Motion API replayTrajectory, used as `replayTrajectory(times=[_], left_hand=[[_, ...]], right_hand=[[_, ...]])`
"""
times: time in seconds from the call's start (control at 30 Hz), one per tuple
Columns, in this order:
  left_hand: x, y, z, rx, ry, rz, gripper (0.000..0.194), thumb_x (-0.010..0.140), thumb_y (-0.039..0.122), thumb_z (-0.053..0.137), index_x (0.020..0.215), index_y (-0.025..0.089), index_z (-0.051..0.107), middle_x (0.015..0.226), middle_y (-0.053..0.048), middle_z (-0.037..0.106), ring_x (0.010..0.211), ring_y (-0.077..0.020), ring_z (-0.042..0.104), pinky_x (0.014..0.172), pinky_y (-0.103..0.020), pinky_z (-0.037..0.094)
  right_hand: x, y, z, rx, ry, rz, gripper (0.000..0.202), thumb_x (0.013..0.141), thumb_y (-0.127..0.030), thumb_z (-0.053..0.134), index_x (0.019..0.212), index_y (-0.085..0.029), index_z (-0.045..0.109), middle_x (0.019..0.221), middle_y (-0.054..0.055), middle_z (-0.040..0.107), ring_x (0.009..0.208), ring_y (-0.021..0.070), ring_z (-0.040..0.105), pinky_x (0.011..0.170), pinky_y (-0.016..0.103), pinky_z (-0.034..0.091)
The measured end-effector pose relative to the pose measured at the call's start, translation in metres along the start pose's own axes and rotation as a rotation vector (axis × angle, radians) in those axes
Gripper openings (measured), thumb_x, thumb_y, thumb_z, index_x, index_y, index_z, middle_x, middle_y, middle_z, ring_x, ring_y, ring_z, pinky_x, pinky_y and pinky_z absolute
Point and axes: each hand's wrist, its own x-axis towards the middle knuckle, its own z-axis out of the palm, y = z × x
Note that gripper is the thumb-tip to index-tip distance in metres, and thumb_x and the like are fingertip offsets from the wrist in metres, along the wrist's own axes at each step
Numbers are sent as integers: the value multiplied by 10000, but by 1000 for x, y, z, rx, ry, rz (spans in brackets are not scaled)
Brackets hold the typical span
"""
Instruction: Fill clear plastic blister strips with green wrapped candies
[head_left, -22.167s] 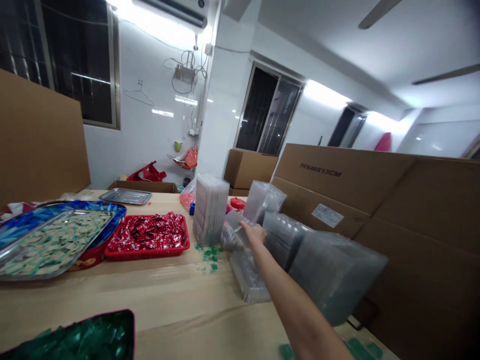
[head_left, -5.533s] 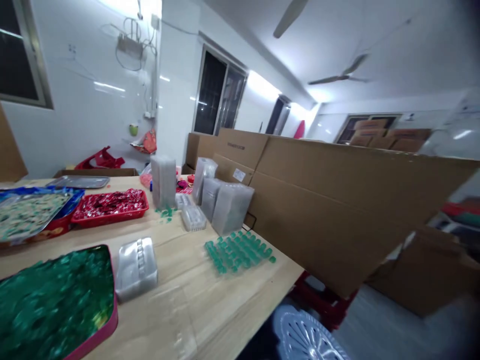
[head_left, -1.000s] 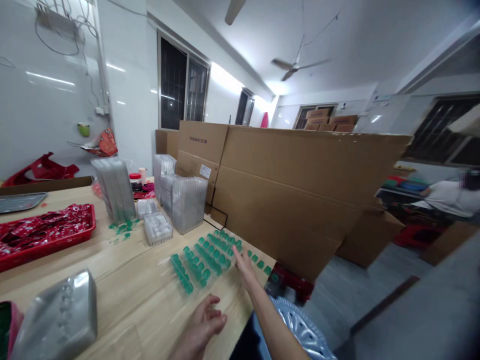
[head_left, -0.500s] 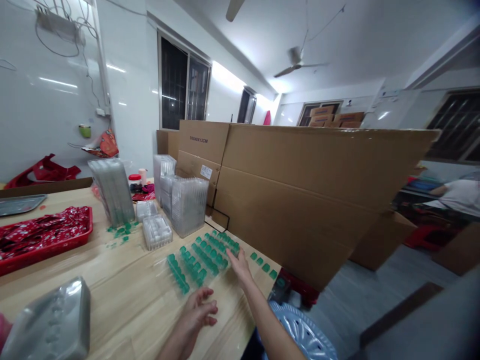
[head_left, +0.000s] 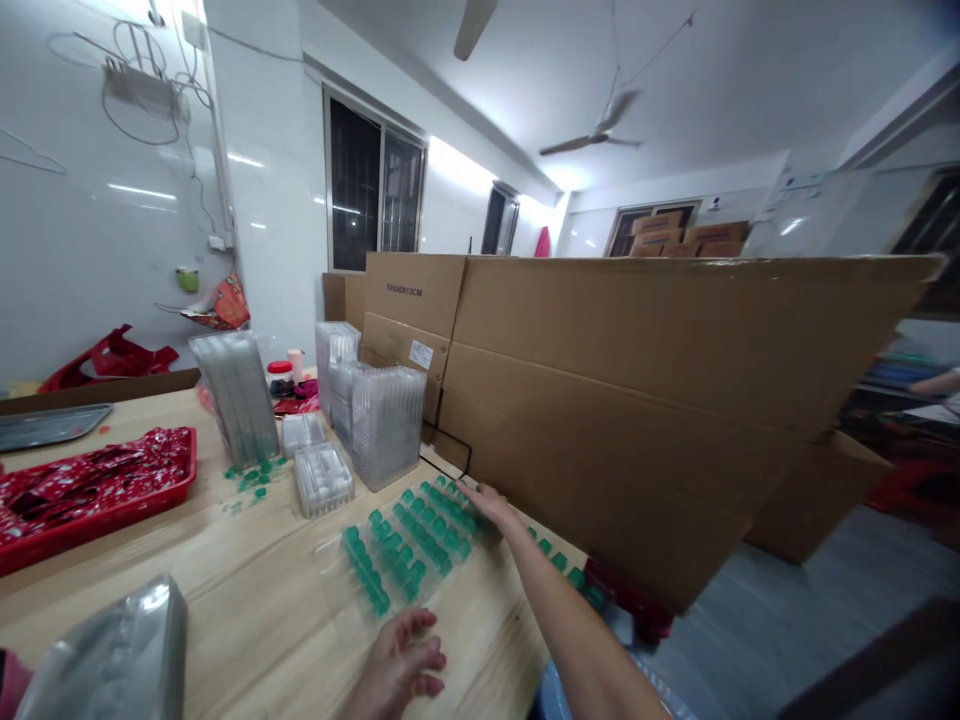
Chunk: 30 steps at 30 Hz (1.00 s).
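Note:
Small green rounded pieces [head_left: 424, 536] stand in several slanting rows on clear plastic trays [head_left: 330, 568] on the wooden table. My right hand [head_left: 493, 507] reaches over the far right end of the rows, its fingers stretched out flat. Its fingertips are at or just above the last pieces; whether they touch is hard to tell. Below the near end of the rows, my left hand [head_left: 405, 662] hovers with fingers apart and slightly bent, nothing in it. A short line of green pieces [head_left: 559, 561] lies by the table's right edge, partly behind my right forearm.
A tall cardboard sheet [head_left: 600, 400] walls off the table's far right side. Stacked clear plastic trays [head_left: 386, 425] stand behind the rows. Leftward are loose green pieces [head_left: 255, 478], a red tray [head_left: 191, 465] of red packets and a grey plastic-wrapped bundle [head_left: 120, 650].
My right hand has moved farther along the green rows toward the cardboard, its fingers now flatter. My left hand stays near the front of the rows. The view has shifted slightly.

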Motion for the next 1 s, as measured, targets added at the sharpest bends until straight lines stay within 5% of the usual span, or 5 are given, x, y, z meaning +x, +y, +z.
replayTrajectory(times=[0.33,0.57,0.7,0.87,1.0], left_hand=[[3,-20,-39,31,38,5,670,440,488,810,967,159,558,1112,-121,490,738,-177,582,552,-285,459],[-2,9,-45,26,74,49,552,571,439,778,995,156,564,1112,-107,507,746,-164,610,605,-292,491],[-8,21,-40,34,99,77,534,574,429,781,986,154,579,1079,-96,535,782,-175,618,656,-304,504],[-33,40,-51,252,193,156,501,504,543,754,747,126,619,692,-62,608,638,-199,603,570,-299,474],[-56,75,-79,388,716,370,670,501,571,702,1013,153,590,892,-103,625,903,-301,588,739,-412,482]], right_hand=[[-23,-6,36,-136,3,-38,592,714,-656,520,1023,-167,646,1150,159,623,1156,356,479,964,496,294],[-23,-29,62,-57,180,-9,512,772,-529,512,1056,-123,640,1179,210,587,1159,398,459,965,534,275],[-16,-41,66,100,239,-99,470,800,-467,475,1054,-105,634,1108,176,637,1086,311,541,927,399,382],[-36,-19,21,260,305,-267,442,791,-473,448,969,-117,643,1040,128,667,1000,242,591,882,324,438],[-86,54,-46,259,422,-344,423,734,-502,523,938,-149,637,1165,129,595,1130,245,507,999,362,355]])
